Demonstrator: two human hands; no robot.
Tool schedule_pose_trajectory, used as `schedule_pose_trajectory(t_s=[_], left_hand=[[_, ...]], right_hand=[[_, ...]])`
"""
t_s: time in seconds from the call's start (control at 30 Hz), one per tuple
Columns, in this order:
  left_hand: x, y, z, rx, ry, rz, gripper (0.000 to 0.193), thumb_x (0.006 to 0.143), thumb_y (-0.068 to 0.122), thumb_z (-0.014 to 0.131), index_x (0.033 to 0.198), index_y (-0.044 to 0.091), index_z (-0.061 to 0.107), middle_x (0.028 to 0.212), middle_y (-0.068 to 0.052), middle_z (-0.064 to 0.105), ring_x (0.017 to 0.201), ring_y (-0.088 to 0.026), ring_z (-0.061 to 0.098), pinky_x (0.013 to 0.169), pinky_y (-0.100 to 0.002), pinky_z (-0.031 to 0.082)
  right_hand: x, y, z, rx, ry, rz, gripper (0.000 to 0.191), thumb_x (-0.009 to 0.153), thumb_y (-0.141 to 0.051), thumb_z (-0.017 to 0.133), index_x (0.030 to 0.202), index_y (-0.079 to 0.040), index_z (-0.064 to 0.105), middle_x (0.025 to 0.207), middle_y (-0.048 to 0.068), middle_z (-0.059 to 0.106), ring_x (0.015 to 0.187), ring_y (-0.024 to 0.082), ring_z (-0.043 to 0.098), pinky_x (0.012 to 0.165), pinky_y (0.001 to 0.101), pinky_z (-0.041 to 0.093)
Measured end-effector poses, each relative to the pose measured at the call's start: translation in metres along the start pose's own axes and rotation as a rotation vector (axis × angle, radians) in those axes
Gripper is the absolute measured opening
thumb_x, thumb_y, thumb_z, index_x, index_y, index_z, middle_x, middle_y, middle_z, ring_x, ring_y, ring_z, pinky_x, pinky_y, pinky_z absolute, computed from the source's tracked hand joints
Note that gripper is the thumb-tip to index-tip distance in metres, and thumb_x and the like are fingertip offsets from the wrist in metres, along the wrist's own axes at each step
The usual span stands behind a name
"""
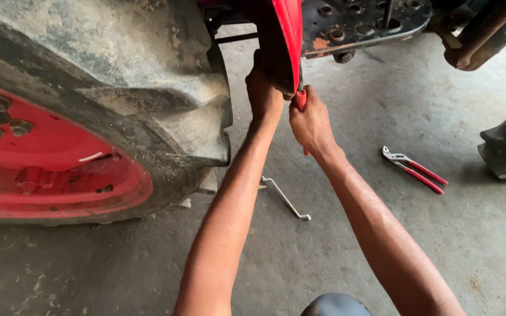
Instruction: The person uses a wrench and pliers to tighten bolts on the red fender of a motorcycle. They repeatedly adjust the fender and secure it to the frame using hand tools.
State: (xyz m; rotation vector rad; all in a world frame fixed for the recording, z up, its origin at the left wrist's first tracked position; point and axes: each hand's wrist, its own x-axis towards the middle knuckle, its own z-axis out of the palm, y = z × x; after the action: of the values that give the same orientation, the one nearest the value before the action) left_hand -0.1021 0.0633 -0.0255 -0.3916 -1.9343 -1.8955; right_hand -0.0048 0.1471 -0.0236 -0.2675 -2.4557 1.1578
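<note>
Right grip (310, 122) clenched round a red-handled tool (301, 100); left grip (263, 93) grasping the red fender (288, 29)

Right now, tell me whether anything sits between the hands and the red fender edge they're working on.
Nothing visible does. The left hand is already pressed against the red fender, and the right hand grips a red-handled tool at its lower edge. The big tyre stands close beside the left hand, not between.
</note>
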Motion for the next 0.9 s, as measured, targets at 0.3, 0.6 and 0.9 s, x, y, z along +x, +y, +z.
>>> schedule_pose_trajectory(t_s=[0.3, 0.6, 0.9], left_hand=[[-0.004, 0.001, -0.002, 0.134, 0.069, 0.234, 0.034, 0.087, 0.014, 0.063, 0.116, 0.002, 0.051, 0.095, -0.024, 0.07, 0.084, -0.043, 0.069, 0.07, -0.045, 0.056], [-0.005, -0.012, -0.011, 0.283, 0.034, 0.224, 0.031, 0.095, 0.007, 0.058, 0.124, 0.006, 0.05, 0.093, -0.02, 0.073, 0.088, -0.041, 0.072, 0.07, -0.049, 0.058], [-0.027, 0.016, -0.029, 0.53, -0.053, 0.142, 0.023, 0.101, 0.023, 0.053, 0.119, 0.01, 0.057, 0.083, -0.021, 0.074, 0.078, -0.043, 0.07, 0.069, -0.055, 0.054]], right_hand=[[0.001, -0.001, -0.002, 0.005, 0.007, -0.032, 0.018, 0.093, -0.01, 0.053, 0.107, 0.001, 0.052, 0.09, 0.029, 0.067, 0.086, 0.05, 0.065, 0.077, 0.0545, 0.049], [0.003, 0.002, 0.002, -0.008, 0.034, -0.052, 0.019, 0.093, -0.012, 0.055, 0.106, 0.001, 0.052, 0.089, 0.03, 0.067, 0.088, 0.051, 0.064, 0.077, 0.0545, 0.048], [0.002, 0.0, 0.0, -0.004, 0.028, -0.048, 0.017, 0.093, -0.011, 0.054, 0.104, 0.001, 0.051, 0.091, 0.032, 0.066, 0.089, 0.053, 0.062, 0.077, 0.0561, 0.048]])
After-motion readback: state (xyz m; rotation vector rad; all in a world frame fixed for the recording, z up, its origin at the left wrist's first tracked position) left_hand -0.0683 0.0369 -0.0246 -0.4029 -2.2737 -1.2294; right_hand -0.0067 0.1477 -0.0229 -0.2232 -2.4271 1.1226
